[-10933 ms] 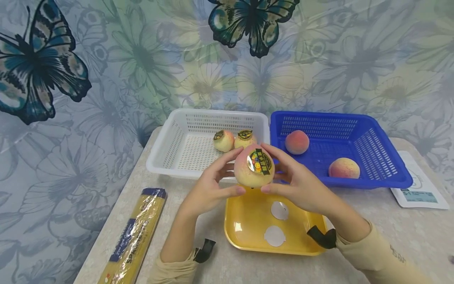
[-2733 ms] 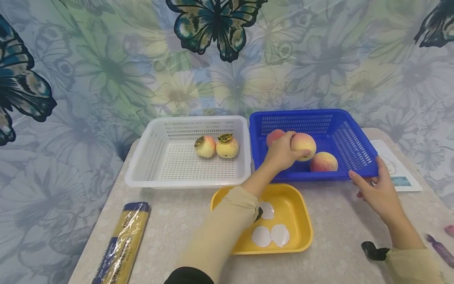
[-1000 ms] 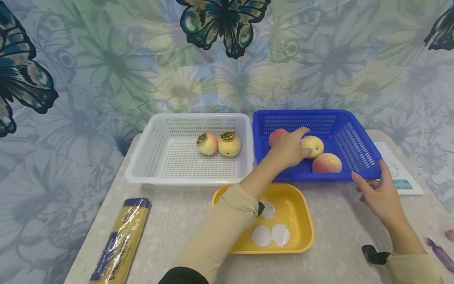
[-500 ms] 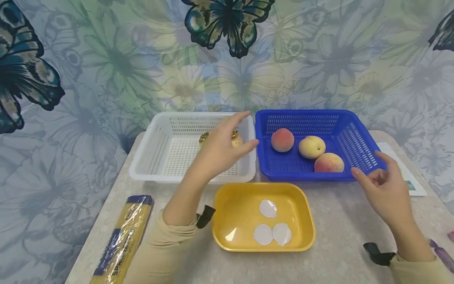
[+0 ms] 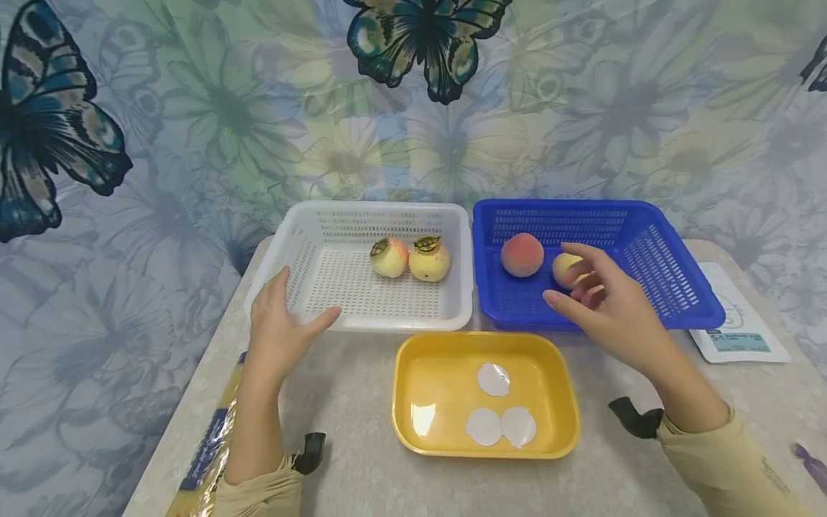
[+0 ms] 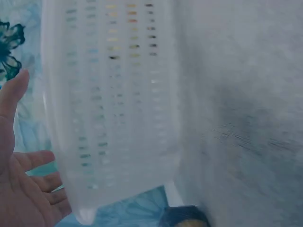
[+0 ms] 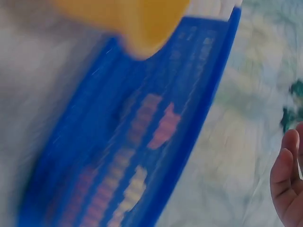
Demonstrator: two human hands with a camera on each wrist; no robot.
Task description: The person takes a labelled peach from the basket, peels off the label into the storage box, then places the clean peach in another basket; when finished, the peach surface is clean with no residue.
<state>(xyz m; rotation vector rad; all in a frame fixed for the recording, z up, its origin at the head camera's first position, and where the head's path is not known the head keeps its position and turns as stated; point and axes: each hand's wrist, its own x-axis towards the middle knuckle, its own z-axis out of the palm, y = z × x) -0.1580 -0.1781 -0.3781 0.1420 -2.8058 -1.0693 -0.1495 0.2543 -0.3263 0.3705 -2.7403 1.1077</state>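
Beside the left hand (image 5: 278, 330), the white perforated plastic basket (image 5: 336, 287) is holding two round yellow-and-pink peaches with black-and-gold stickers (image 5: 429, 266), lying side by side on the right hand's side of it; this stickered pair is looking like the finished part. Past the right hand (image 5: 610, 305), the blue perforated plastic basket (image 5: 517, 301) is holding a round pinkish-red peach (image 5: 522, 255) and a round pale-yellow peach (image 5: 562, 267); with no sticker showing, both are seeming left to handle, though the hand is blocking part of the yellow one and whatever is lying behind the fingers. Neither hand is grasping anything that shows: the left is hanging with thumb and fingers spread, the right is hovering with fingers loosely bent, and whether it is touching the yellow fruit I cannot tell. Between the forearms, the shallow yellow plastic tray (image 5: 446, 373) is carrying three round white flat discs (image 5: 494, 379). Under the left forearm, a long yellow-and-blue shiny packet (image 5: 203, 452) is lying partly hidden; beyond the right hand, a flat white device with a display (image 5: 743, 341) is resting beside the blue basket
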